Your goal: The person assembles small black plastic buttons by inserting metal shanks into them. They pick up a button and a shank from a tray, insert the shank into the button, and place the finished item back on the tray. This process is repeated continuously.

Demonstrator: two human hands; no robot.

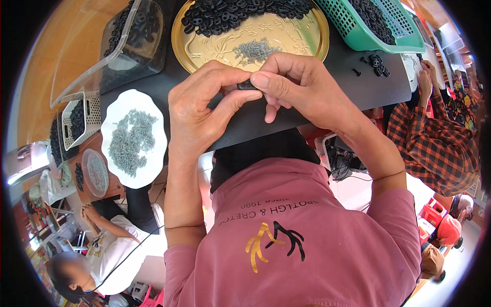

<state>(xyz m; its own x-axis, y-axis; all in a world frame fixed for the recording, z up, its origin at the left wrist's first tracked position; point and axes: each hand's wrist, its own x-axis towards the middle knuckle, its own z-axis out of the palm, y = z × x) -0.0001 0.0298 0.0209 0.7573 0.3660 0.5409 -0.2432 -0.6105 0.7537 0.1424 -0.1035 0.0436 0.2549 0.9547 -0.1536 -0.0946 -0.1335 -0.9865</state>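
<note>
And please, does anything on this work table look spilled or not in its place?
One small thing: several loose black pieces lie directly on the dark table, near the green basket. This looks a little odd because the gold tray holds a whole pile of black parts. They may be set aside on purpose.

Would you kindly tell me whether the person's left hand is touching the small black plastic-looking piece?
Touching: the head view shows the left hand pinching the small black plastic-looking piece between thumb and forefinger.

Tray (217, 47) on table (342, 64), small pieces (255, 50) before larger parts (235, 15) | Loaded plate (159, 138) at left | Loaded basket (341, 23) at right
</note>
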